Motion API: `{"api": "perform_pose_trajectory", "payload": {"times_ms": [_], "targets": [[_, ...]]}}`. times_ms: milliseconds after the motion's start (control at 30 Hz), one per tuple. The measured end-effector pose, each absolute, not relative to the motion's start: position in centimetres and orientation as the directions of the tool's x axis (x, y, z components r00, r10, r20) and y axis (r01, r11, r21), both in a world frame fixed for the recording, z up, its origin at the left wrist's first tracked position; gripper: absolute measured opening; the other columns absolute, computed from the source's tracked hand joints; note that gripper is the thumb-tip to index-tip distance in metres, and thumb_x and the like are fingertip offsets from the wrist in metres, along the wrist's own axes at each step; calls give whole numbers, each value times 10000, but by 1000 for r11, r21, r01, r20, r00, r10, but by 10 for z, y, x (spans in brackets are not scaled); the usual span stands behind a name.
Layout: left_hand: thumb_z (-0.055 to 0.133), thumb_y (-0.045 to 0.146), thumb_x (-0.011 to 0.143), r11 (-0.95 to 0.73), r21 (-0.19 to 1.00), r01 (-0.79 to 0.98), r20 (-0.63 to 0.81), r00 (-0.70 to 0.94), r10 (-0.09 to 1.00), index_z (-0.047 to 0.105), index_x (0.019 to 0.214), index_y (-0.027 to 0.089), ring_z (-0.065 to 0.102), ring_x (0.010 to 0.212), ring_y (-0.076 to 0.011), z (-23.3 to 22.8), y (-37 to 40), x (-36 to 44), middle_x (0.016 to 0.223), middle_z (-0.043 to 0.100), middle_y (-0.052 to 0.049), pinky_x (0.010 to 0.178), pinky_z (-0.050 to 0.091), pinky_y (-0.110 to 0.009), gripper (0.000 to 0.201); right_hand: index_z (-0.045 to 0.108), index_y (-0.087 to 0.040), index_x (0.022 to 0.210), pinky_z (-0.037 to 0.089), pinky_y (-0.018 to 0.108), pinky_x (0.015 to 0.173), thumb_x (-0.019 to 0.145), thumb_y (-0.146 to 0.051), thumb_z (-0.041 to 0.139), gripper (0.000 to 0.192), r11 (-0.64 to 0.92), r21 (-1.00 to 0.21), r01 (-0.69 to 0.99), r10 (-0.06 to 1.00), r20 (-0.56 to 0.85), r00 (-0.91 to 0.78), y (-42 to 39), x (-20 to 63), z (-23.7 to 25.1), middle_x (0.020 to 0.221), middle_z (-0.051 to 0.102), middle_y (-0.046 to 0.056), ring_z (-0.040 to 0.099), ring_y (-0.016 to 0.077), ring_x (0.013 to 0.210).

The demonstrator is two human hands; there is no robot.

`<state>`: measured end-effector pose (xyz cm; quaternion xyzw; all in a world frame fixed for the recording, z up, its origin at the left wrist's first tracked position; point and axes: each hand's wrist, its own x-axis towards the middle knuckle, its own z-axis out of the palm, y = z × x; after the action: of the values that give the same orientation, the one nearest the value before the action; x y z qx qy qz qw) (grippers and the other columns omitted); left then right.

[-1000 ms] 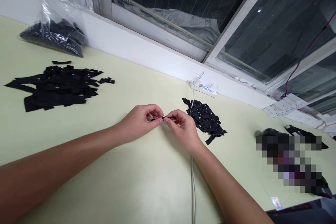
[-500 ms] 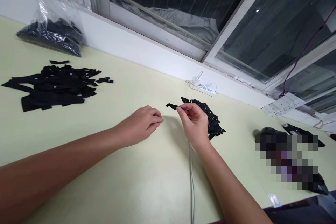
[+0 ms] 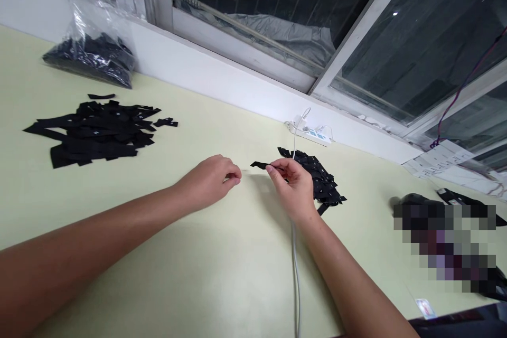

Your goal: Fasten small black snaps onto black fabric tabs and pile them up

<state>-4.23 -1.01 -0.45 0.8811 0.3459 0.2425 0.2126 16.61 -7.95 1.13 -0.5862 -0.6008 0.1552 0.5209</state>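
Between the thumb and fingers of my right hand [image 3: 295, 187] is a short black fabric strip [image 3: 260, 165], its free end pointing left. Just beyond that hand lies a pile of black fabric strips [image 3: 320, 177], partly covered by it. My left hand [image 3: 209, 182] hovers to the left of the held strip, apart from it, thumb and fingers pinched together. Whatever it may hold is too small or hidden to make out. Farther left, a larger heap of black fabric strips [image 3: 103, 129] is spread on the pale green table [image 3: 178, 285], some with small white marks.
A clear plastic bag [image 3: 93, 55] of black pieces leans by the wall. At the window's foot is a white power strip [image 3: 312, 134], with a white cable [image 3: 296, 274] running under my right wrist. Dark items, partly pixelated, lie right, near a small card [image 3: 425, 308].
My left hand has drawn slightly left, away from the strip, its fingers now curled tighter. My right hand keeps hold of the strip. The whole view has shifted a little.
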Motion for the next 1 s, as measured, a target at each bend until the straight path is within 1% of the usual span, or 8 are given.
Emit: {"api": "perform_pose_trajectory", "payload": {"times_ms": [433, 567, 633, 700, 767, 833, 900, 1000], "targets": [[531, 221, 835, -660, 549, 513, 218, 675, 705, 596, 821, 207, 572, 908, -223, 8, -20, -43, 873, 646, -32, 791, 428, -350, 68, 700, -209, 874, 502, 300, 706, 840, -379, 672, 176, 232, -772, 591, 879, 427, 212, -84, 163, 15, 825, 711, 38, 639, 169, 738], [515, 198, 849, -649, 589, 482, 222, 675, 703, 559, 820, 211, 571, 837, -190, 5, -23, -43, 831, 627, -10, 737, 424, -317, 55, 697, -212, 861, 485, 298, 693, 835, -367, 683, 158, 216, -807, 550, 892, 392, 226, -82, 164, 14, 816, 706, 34, 629, 168, 739], [511, 228, 879, -600, 652, 464, 228, 635, 738, 559, 871, 215, 566, 784, -170, 3, -22, -43, 826, 621, -3, 704, 424, -300, 50, 692, -204, 859, 481, 294, 688, 824, -370, 699, 171, 218, -857, 467, 908, 353, 224, -81, 165, 15, 829, 704, 38, 628, 166, 749], [508, 272, 908, -519, 740, 428, 223, 572, 790, 572, 945, 215, 566, 762, -158, 1, -17, -43, 837, 622, -5, 695, 435, -288, 93, 685, -190, 855, 480, 281, 678, 805, -373, 723, 193, 225, -918, 327, 947, 285, 149, -82, 165, 18, 826, 697, 38, 622, 154, 743], [536, 314, 909, -430, 823, 372, 202, 516, 832, 592, 987, 201, 576, 789, -160, 0, -12, -43, 862, 627, -18, 723, 453, -286, 148, 682, -181, 846, 474, 261, 653, 791, -366, 743, 203, 192, -964, 186, 981, 185, -50, -85, 164, 25, 784, 684, 22, 603, 131, 702], [576, 344, 893, -369, 877, 308, 181, 499, 847, 614, 985, 183, 582, 811, -165, 3, -10, -43, 867, 630, -29, 750, 462, -290, 189, 685, -177, 846, 473, 248, 646, 783, -353, 757, 201, 116, -988, 102, 948, 79, -309, -92, 163, 32, 761, 682, 9, 594, 115, 675], [596, 368, 886, -341, 907, 247, 169, 529, 832, 631, 967, 174, 585, 815, -168, 10, -13, -41, 866, 635, -35, 761, 463, -294, 212, 694, -178, 854, 480, 249, 666, 779, -346, 763, 197, 71, -995, 76, 881, 26, -473, -98, 162, 40, 774, 691, 6, 601, 112, 684], [608, 407, 887, -318, 927, 197, 136, 614, 778, 645, 946, 176, 600, 837, -176, 26, -26, -34, 894, 660, -48, 774, 467, -300, 241, 705, -178, 834, 474, 243, 656, 779, -343, 753, 180, 134, -986, 103, 887, 73, -457, -101, 163, 45, 768, 679, -3, 583, 106, 677]]}}
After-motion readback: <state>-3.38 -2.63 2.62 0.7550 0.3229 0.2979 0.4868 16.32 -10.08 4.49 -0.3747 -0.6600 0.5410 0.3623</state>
